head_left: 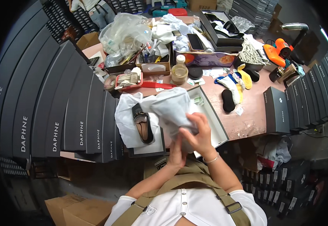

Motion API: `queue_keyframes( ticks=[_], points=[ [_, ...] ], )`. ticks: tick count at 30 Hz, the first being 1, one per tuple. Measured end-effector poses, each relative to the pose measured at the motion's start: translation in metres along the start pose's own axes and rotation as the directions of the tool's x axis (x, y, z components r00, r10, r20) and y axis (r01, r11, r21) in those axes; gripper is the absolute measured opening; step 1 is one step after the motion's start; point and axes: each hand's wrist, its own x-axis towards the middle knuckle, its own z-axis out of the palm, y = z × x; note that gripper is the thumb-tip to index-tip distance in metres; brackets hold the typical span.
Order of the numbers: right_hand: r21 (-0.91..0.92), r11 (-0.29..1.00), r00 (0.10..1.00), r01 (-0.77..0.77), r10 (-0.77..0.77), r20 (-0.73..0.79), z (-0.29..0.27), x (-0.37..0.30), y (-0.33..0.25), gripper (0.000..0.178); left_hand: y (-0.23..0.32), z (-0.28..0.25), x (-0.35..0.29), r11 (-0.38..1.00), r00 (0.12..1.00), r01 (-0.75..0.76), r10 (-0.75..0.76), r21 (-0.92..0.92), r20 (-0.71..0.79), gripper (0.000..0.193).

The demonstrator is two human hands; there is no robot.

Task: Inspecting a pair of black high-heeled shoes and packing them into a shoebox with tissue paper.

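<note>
In front of me I hold a bundle of white tissue paper (169, 105), with something dark showing faintly through its lower end. My left hand (176, 154) is closed around the bottom of it, fingers partly hidden. Against its right side my right hand (198, 133) presses thumb and fingers into the paper. To the left lies a black loafer (143, 126) with a buckle and tan lining, resting on spread white tissue (124, 130). Under the bundle, a shoebox with a white inside (214, 115) sits at the table's front edge, mostly covered.
Upright dark shoeboxes (77, 101) line my left; more (278, 111) stand at right. Behind are a red tray (130, 81), a glass jar (179, 73), a phone (195, 42) and a plastic bag (124, 34). A black sponge (228, 100) and an orange heat tool (275, 54) lie right.
</note>
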Motion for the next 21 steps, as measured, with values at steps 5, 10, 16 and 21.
queue_keyframes(
  ticks=[5,10,16,21],
  points=[
    [0.361,0.774,0.834,-0.520,0.370,0.409,-0.014,0.016,0.026,0.029,0.017,-0.049,0.001,0.998,0.986,-0.050,0.044,0.032,0.159,0.077],
    [0.188,0.962,0.781,0.198,-0.271,0.562,-0.006,-0.015,-0.050,0.009,0.026,-0.051,0.005,0.984,0.983,-0.153,0.161,-0.095,0.090,0.067],
    [-0.126,0.992,0.402,-0.030,0.128,0.907,-0.038,-0.021,-0.034,0.010,0.067,-0.077,0.013,0.939,0.930,-0.049,0.166,-0.339,0.327,0.052],
    [0.169,0.983,0.825,0.078,-0.158,0.542,-0.097,0.067,-0.036,0.034,0.126,-0.086,-0.008,0.629,0.941,-0.297,0.067,0.719,0.331,0.061]
  ],
)
